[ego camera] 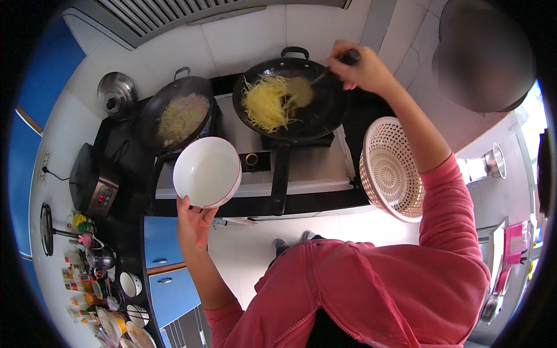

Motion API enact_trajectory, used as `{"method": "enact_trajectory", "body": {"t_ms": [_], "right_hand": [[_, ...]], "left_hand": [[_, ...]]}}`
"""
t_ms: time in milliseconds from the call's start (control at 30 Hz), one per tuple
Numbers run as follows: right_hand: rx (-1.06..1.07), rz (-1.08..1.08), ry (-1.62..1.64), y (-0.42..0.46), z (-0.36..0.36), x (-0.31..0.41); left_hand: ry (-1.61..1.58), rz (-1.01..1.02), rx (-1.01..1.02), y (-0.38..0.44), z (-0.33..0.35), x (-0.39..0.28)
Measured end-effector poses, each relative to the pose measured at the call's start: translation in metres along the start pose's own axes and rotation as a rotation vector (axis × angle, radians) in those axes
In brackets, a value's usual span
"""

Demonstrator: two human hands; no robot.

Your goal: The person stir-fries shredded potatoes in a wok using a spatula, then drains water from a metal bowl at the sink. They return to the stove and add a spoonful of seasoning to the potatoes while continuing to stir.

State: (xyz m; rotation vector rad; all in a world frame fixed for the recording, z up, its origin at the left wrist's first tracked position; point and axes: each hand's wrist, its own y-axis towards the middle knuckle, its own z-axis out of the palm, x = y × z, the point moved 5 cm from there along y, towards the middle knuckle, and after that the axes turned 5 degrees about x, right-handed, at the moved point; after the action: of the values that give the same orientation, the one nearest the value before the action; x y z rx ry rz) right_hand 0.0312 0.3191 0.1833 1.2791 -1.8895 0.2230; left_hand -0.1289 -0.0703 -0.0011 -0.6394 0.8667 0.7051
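Note:
My right hand [359, 67] grips the dark handle of a cooking spatula [300, 92], whose blurred head touches a heap of pale yellow shredded food [267, 103] in the black wok [322, 117]. A white bowl with a red rim [207, 172] is held in my left hand [195, 219], tilted, in front of the stove; a little pale, whitish matter seems to lie at its bottom, too faint to name. Left of it, a second wok [150, 126] holds a steaming yellowish and pale mixture [183, 116].
A white plastic colander [391, 174] stands right of the stove. The wok's long handle [280, 178] points towards me. At left are a pot lid [117, 95], a rice cooker [93, 180], and several bottles and bowls [130, 283] along the black counter. A range hood [191, 11] hangs above.

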Motion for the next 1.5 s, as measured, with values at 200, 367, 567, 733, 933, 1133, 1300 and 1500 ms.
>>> {"method": "enact_trajectory", "body": {"t_ms": [200,367,567,733,933,1133,1300,1500], "right_hand": [[-0.298,0.415,0.255,0.033,-0.061,-0.152],[-0.154,0.328,0.783,0.028,0.006,-0.154],[0.199,-0.070,0.240,-0.013,-0.025,-0.012],[0.307,-0.514,-0.174,-0.061,-0.026,0.067],[0.271,-0.520,-0.256,-0.049,0.009,0.039],[0.026,-0.455,-0.380,-0.005,0.008,-0.003],[0.041,-0.558,-0.268,0.017,0.049,-0.026],[0.526,-0.722,-0.244,-0.050,0.035,0.065]], "left_hand": [[-0.016,0.032,-0.013,-0.003,0.007,-0.002],[-0.019,0.003,-0.026,-0.007,0.000,-0.004],[-0.005,0.048,-0.041,-0.003,-0.004,-0.005],[-0.001,0.047,-0.028,0.000,0.004,-0.007],[-0.003,0.028,0.010,0.007,0.011,-0.005],[-0.011,0.029,-0.008,0.002,0.004,-0.002],[0.001,0.044,0.009,-0.002,0.019,-0.007],[-0.011,0.044,-0.028,-0.003,0.003,-0.002]]}}
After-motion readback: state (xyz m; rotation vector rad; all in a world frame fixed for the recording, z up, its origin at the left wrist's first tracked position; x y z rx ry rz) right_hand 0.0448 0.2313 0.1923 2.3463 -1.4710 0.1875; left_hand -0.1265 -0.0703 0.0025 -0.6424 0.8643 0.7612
